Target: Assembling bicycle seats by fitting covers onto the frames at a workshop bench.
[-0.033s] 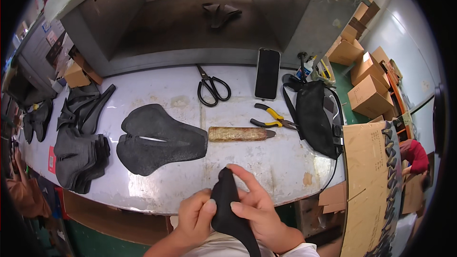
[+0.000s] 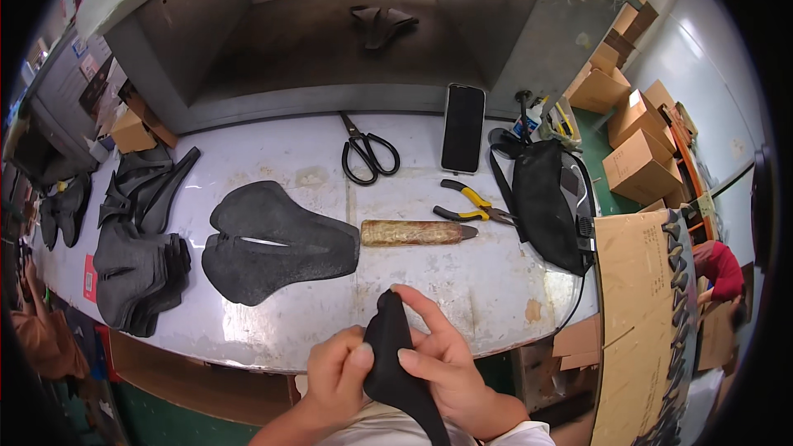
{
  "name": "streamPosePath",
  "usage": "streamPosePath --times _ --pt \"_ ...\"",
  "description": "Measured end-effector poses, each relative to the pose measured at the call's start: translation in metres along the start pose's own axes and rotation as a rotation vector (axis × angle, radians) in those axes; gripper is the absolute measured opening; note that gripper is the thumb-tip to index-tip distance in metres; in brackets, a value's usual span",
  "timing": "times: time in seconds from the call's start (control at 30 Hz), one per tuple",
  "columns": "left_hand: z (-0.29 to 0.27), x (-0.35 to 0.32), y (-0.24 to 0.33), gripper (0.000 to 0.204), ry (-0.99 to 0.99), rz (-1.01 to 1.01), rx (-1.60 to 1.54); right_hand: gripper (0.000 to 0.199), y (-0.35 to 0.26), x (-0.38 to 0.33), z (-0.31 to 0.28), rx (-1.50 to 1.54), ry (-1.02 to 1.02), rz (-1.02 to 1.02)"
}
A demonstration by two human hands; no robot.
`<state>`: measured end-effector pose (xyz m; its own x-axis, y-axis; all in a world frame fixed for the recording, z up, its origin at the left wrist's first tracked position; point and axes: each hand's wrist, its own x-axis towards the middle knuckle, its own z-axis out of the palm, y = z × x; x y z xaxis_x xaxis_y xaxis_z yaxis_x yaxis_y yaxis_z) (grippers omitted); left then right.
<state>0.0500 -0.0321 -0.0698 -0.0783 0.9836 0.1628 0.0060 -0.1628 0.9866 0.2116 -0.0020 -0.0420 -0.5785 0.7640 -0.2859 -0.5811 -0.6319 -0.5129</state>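
Note:
A black bicycle saddle is held on its side in front of me at the table's near edge, its narrow end toward the bottom. My left hand grips one side, thumb pressed on its surface. My right hand holds the other side, thumb on the face and index finger stretched to the far tip. The saddle's underside is hidden. Beyond my hands, a flat black saddle cover with a slit lies on the table. Right of it is a tape-wrapped tool with a short dark tip.
Black-handled scissors, a phone, yellow-black pliers and a black bag lie on the table. Stacked black covers stand left. A grey open box holds a black piece. Cardboard borders the right; another person is beyond.

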Motion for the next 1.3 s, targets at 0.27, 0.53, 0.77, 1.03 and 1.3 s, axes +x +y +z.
streamPosePath --times 0.27,0.53,0.77,1.03,1.3 --pt "-0.001 -0.001 -0.001 0.034 -0.062 -0.108 -0.014 0.074 0.019 0.005 0.005 -0.181 0.138 -0.38" --pt "0.005 0.001 -0.003 0.03 0.051 -0.425 -0.63 0.071 0.011 0.008 0.01 0.018 0.174 -0.275" --pt "0.011 0.005 0.0 0.053 -0.258 -0.366 -0.359 0.066 0.006 0.017 0.002 0.02 0.247 -0.297" --pt "0.008 0.006 -0.002 0.033 -0.146 -0.318 -0.241 0.066 0.017 0.016 -0.001 0.004 0.25 -0.312" --pt "0.0 -0.035 -0.017 0.025 -0.248 0.012 0.113 0.072 0.022 0.018 0.008 -0.1 0.09 -0.231"
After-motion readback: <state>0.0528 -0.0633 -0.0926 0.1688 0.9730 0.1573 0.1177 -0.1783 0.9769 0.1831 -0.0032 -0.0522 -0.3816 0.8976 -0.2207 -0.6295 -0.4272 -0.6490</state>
